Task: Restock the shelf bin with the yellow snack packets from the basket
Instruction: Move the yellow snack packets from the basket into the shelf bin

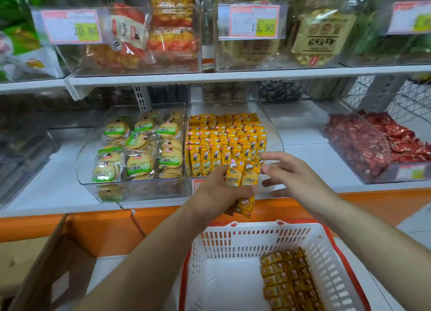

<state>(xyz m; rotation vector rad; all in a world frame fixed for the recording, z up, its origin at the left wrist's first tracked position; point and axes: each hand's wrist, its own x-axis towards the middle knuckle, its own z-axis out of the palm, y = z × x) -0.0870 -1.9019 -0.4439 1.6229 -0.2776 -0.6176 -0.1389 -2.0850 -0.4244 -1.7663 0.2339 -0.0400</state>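
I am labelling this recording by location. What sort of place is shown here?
Most likely a shop's snack aisle. Clear shelf bins hold wrapped snacks, price tags such as 13.90 hang above, and a white plastic basket below holds yellow snack packets.

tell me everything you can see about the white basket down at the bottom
The basket is white plastic with slotted walls, a solid pale floor and red-orange trim along its rim. It sits upright and open-topped, low in front of the orange shelf base. Most of its floor is bare. Yellow snack packets lie in neat rows against its right wall. The left hand and right hand are above it at the shelf, and neither touches it.
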